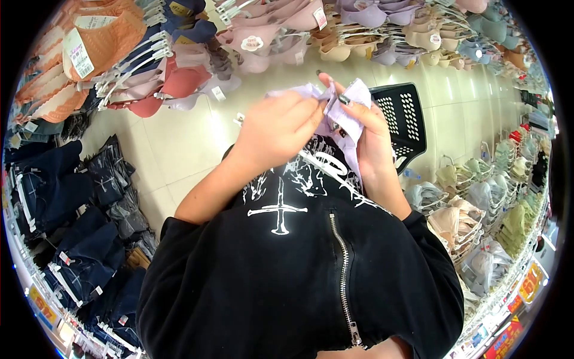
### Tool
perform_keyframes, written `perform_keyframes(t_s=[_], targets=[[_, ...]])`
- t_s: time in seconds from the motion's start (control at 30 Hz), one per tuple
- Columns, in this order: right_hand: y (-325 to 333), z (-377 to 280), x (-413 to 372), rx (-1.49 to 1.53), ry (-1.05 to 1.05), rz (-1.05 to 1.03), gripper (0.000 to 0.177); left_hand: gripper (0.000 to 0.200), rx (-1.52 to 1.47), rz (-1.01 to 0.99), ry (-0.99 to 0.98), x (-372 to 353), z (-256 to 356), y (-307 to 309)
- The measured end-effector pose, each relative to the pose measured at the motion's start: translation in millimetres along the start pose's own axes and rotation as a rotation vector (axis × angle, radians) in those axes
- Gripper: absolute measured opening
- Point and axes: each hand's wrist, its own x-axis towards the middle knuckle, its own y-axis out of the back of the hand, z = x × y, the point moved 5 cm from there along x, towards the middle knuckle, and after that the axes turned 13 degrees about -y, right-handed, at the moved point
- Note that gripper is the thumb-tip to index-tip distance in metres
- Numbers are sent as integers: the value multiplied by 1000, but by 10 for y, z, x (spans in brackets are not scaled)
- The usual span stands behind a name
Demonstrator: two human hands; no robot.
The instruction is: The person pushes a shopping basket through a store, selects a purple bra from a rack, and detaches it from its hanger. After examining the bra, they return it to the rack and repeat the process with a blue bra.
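The left hand (276, 128) is gripping lilac cloth (359, 96); the right hand (373, 128) is pinching it. Orange bras (110, 42) are hanging far left.

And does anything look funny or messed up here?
Only the lavender garment: it's bunched up between the left hand and right hand, while the orange bras hang in a row. I see no spill.
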Motion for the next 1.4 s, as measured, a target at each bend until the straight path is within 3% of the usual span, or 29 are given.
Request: perform_keyframes(t_s=[0.2,0.3,0.4,0.5,0.6,0.63,0.73,0.87,0.97,1.07,1.2,1.4], targets=[[-28,175,88,-69,-69,32,37,23,-2,-438,64,-125,67,-108],[-90,173,77,-68,-66,64,36,23,-75,-442,148,-151,19,-89],[-57,117,45,-66,-25,88,35,20,-210,-182,321,-201,-92,-72],[19,61,-19,-51,14,149,35,22,-692,-118,615,-337,-215,-137],[32,55,-42,-69,47,134,36,28,-1205,176,932,-481,-284,-282],[17,50,-33,-111,46,109,33,31,-1293,187,1000,-500,-308,-320],[-142,40,-34,-95,26,-20,30,33,-1136,175,860,-398,-361,-249],[-191,11,-56,-116,-3,-65,31,21,-1012,120,651,-413,-431,-223],[-214,32,-51,-159,37,-65,26,16,-1112,290,648,-482,-451,-204],[-254,51,-42,-191,47,-33,24,13,-1231,424,822,-524,-418,-130],[-258,46,-38,-273,93,18,25,12,-672,370,457,-387,-508,115],[-243,34,-79,-342,156,38,25,15,-385,350,236,-262,-439,292]])
